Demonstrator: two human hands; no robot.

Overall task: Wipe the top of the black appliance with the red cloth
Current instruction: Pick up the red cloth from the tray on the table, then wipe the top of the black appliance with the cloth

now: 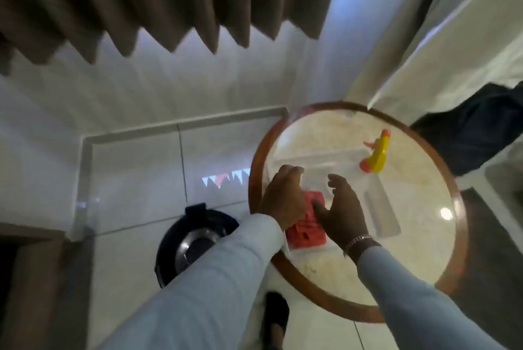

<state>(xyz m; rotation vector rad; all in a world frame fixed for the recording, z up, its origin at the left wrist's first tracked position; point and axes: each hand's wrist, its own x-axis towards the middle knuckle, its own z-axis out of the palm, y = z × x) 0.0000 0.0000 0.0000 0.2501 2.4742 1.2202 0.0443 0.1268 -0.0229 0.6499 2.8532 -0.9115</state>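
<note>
The red cloth (307,232) lies folded on the round glass-topped table (424,236), near its left rim. My left hand (281,198) rests over the cloth's left part with fingers curled; its grip is hidden. My right hand (343,205) hovers at the cloth's right side with fingers spread and the thumb against the cloth. The black appliance (192,239), round with a shiny metal centre, stands on the floor left of the table and below it. My left sleeve covers part of it.
A yellow and orange spray bottle (377,156) lies on the far side of the table. Brown curtains hang at the back. A dark bag (478,134) sits on white bedding to the right. My shoe (276,318) is on the tiled floor beside the table.
</note>
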